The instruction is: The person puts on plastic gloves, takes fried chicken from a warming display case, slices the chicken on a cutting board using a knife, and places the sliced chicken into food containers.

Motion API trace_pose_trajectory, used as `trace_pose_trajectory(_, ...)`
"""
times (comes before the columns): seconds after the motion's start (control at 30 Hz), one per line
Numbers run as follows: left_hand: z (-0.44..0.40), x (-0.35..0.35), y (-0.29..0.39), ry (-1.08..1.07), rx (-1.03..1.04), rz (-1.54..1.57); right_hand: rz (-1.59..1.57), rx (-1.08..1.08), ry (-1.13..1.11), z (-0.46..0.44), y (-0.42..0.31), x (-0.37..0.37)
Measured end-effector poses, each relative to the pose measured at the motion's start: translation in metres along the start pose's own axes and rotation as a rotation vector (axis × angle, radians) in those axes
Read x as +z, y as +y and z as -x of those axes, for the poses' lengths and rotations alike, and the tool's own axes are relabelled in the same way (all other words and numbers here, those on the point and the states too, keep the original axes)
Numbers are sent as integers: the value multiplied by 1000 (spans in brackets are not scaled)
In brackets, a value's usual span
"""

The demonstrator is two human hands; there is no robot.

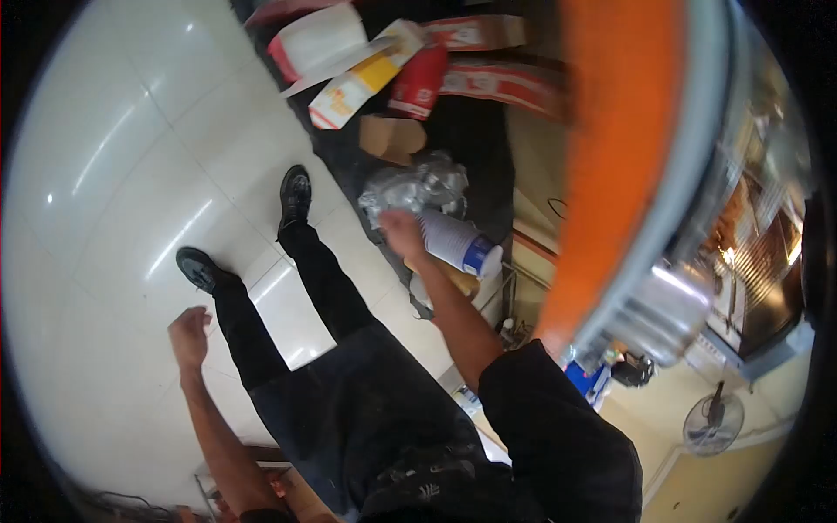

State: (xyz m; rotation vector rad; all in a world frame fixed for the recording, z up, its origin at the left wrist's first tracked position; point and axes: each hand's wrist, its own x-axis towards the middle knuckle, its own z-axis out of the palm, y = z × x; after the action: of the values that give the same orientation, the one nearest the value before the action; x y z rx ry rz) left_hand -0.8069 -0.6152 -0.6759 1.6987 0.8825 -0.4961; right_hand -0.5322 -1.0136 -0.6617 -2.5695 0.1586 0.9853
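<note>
At the left, my left hand (189, 337) hangs over the pale tiled floor beside my leg, its fingers curled in and nothing visible in them. My right hand (403, 234) reaches past a stack of cups (452, 240) with a blue-and-white end. Clear crumpled plastic wrap (423, 185) lies just beyond this hand. Its fingers look blurred and partly turned away, so contact with the wrap or cups is unclear. A brown cardboard food box (392, 138) sits beyond the plastic.
Printed cartons (353, 87), a red carton (420, 83) and a white box (321, 42) lie on a dark surface. An orange-edged counter (610, 157) rises close on the right, with a metal container (667, 309) on it. A fan (713, 423) stands at lower right.
</note>
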Motion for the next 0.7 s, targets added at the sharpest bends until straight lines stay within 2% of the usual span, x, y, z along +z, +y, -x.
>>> trace_pose_trajectory(0.03,-5,3,-45,7,-71,23,141,15,140,-33,2,-3)
trace_pose_trajectory(0.07,-8,7,-92,5,-133,48,207,-71,220,-71,12,-10)
trace_pose_trajectory(0.13,-18,6,-176,-140,49,-351,381,-141,595,-130,6,-13)
trace_pose_trajectory(0.2,-27,15,-189,-156,-85,-391,524,-194,729,-165,-6,-17)
trace_pose_trajectory(0.23,-22,17,-191,-183,-160,-417,478,-153,606,-169,-16,-21)
trace_pose_trajectory(0.3,-33,36,-166,-91,-186,-363,368,-79,364,-179,-34,-21)
trace_pose_trajectory(0.4,-61,72,-159,136,-101,-161,339,-255,491,-197,-31,-8)
trace_pose_trajectory(0.47,-82,85,-120,196,-87,-47,515,-469,534,-220,-56,-2)
trace_pose_trajectory(0.57,-115,82,-59,118,11,-48,668,-647,673,-263,-90,-5)
trace_pose_trajectory(0.6,-124,81,-46,93,-43,-61,698,-684,732,-283,-98,-9)
trace_pose_trajectory(0.7,-148,85,-30,74,-158,-29,687,-363,394,-326,-107,-19)
